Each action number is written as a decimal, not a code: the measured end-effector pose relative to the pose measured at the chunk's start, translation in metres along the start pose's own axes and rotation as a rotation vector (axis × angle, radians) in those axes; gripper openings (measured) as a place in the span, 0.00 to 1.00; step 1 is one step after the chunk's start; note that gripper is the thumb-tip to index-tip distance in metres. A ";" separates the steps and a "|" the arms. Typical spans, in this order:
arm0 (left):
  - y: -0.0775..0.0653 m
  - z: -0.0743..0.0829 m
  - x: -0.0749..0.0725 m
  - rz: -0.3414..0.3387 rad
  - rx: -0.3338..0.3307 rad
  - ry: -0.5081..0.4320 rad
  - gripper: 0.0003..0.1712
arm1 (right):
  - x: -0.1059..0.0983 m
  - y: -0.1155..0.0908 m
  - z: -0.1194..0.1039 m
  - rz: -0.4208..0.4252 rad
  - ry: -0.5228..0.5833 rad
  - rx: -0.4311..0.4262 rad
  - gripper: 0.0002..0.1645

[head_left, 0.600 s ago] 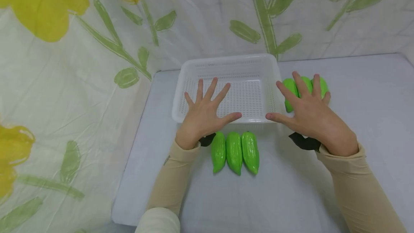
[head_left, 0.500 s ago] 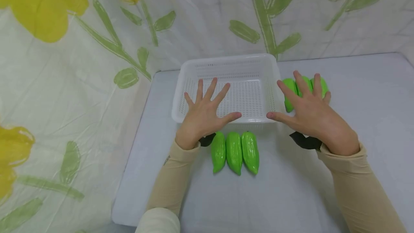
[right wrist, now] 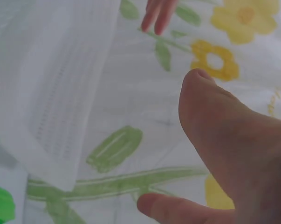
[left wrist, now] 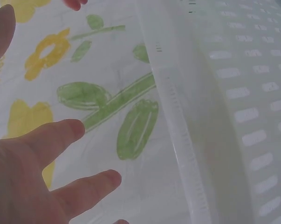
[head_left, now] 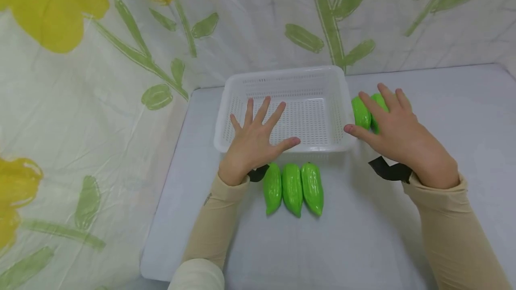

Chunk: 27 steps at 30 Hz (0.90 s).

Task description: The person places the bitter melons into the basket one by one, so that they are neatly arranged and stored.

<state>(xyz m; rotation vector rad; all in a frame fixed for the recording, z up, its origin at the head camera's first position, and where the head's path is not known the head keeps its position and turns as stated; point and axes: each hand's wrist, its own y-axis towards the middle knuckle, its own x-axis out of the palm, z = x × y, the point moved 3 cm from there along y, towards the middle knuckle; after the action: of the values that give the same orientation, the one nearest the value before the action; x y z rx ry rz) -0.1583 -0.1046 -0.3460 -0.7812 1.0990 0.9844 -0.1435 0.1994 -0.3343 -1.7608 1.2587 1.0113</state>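
A white plastic basket (head_left: 314,120) with slotted walls sits at the back of the table with nothing in it. My left hand (head_left: 254,142) hovers over its front left part, fingers spread, holding nothing. My right hand (head_left: 403,133) also has spread fingers and holds nothing. It hovers right of the basket, partly covering a row of glossy green pepper-like vegetables (head_left: 361,113). Three similar green vegetables (head_left: 292,189) lie side by side in front of the basket, tips toward me. In the left wrist view the basket wall (left wrist: 196,116) stands beyond my fingertips.
The table (head_left: 354,245) has a pale cloth top. Behind it and at the left hangs a white sheet (head_left: 250,21) printed with yellow flowers and green leaves. Both wrists carry black straps (head_left: 390,170).
My right hand has moved a little right and away from the basket, covering more of the right-hand green row. The left hand has stayed nearly still, and the vegetables and basket have not moved.
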 end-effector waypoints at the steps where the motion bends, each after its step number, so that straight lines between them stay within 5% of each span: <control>1: 0.000 0.000 0.000 -0.003 0.000 0.000 0.54 | -0.001 0.000 0.000 0.007 0.010 -0.004 0.58; 27: -0.001 -0.007 -0.010 0.038 0.032 0.003 0.52 | -0.013 0.005 0.027 0.072 0.089 0.075 0.56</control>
<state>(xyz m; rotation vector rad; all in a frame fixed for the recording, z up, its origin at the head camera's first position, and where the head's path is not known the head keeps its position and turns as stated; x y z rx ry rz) -0.1615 -0.1131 -0.3386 -0.7383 1.1329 0.9960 -0.1559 0.2273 -0.3344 -1.7299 1.4070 0.9219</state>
